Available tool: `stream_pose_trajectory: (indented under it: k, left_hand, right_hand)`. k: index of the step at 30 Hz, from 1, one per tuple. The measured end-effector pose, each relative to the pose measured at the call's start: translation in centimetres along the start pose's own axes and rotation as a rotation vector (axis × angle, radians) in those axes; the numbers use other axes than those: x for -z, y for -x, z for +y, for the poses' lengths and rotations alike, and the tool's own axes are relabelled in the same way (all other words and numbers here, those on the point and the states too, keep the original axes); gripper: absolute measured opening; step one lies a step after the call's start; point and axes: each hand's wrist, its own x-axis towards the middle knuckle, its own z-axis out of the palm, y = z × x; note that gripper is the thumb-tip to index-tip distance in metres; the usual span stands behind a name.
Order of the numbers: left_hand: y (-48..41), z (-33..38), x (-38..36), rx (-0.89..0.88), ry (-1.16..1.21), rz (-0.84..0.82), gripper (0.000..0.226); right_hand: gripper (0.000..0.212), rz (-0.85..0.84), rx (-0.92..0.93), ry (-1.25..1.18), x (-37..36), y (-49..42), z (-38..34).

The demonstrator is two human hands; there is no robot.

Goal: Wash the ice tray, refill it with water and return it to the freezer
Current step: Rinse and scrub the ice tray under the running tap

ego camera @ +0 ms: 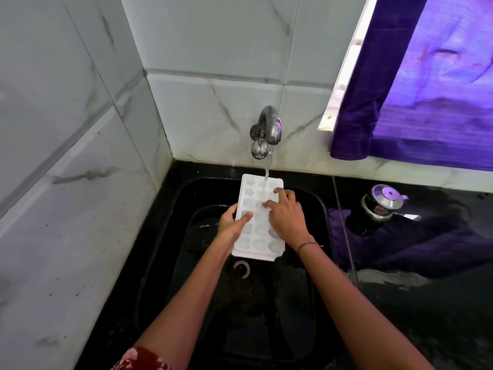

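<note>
Your left hand clamped the ice tray by its edge over the sink, thumb across a pocket; your right hand lay spread, rubbing under the tap stream. That one-sided wet grip could have slipped, dropping it.

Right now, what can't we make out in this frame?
Head view only:
- Tray cells: the right hand covers several, and the stream blurs those under it; water level unreadable.
- Left hand fingers: hidden behind the tray's left edge.
- Sink drain: dark, partly behind the tray.
- Pot label on the counter: too small.
- Freezer: out of frame.
</note>
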Motion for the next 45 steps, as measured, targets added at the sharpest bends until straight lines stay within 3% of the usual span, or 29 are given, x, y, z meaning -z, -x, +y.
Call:
stream_pose_trajectory:
  k: [20, 25, 45]
  left_hand:
    - [-0.8, -0.2, -0.2, -0.002, 0.046, -0.065, 0.047]
    - [-0.5, -0.5, -0.8, 0.011, 0.040, -0.099, 0.044]
    - [-0.6, -0.5, -1.5, -0.002, 0.022, -0.167, 0.044]
  right_hand:
    - [0.044, -0.025, 0.095, 0.064, -0.2, -0.1, 0.5]
    - [0.037, 0.070, 0.088, -0.004, 0.4, -0.3, 0.4]
    - [0.039, -0.035, 0.163, 0.037, -0.1, -0.6, 1.1]
